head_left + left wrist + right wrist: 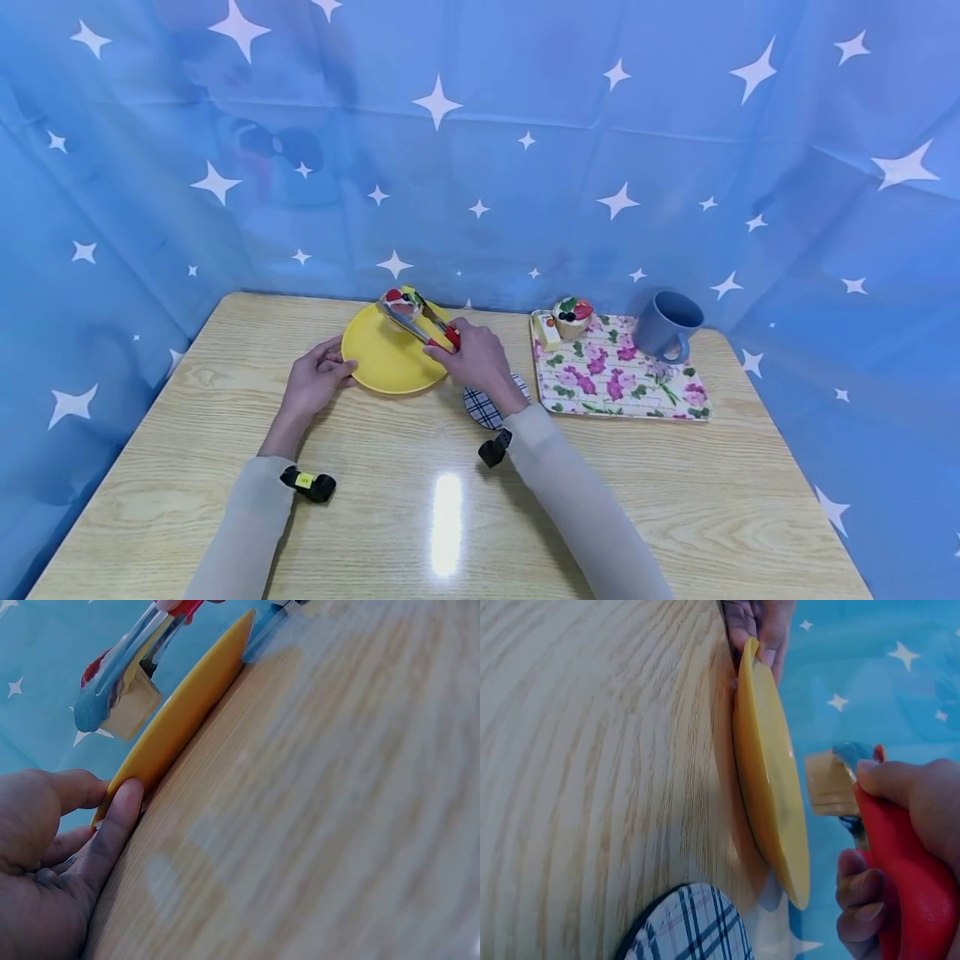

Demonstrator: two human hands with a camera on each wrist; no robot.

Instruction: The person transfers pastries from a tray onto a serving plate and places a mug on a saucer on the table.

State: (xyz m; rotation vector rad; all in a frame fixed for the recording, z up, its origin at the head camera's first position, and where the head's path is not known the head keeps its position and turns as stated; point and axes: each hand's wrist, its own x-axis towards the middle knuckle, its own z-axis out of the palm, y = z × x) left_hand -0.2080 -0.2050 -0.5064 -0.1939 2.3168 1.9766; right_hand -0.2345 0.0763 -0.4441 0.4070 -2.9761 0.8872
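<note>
Presently, the left forearm (243, 525) rises steeply from the lower left of the head view; the right forearm (588, 508) slants up and leftward from the lower right. The left hand (318, 379), left of centre, pinches the rim of a yellow plate (393, 360) between thumb and fingers. The right hand (477, 358), near centre, is curled round red-handled tongs (408, 325), their tips clamping a fruit-topped cupcake (827, 785) above the plate, apart from it. Under the right wrist, a plaid coaster (482, 407) rests on the wooden surface (375, 467), partly hidden.
</note>
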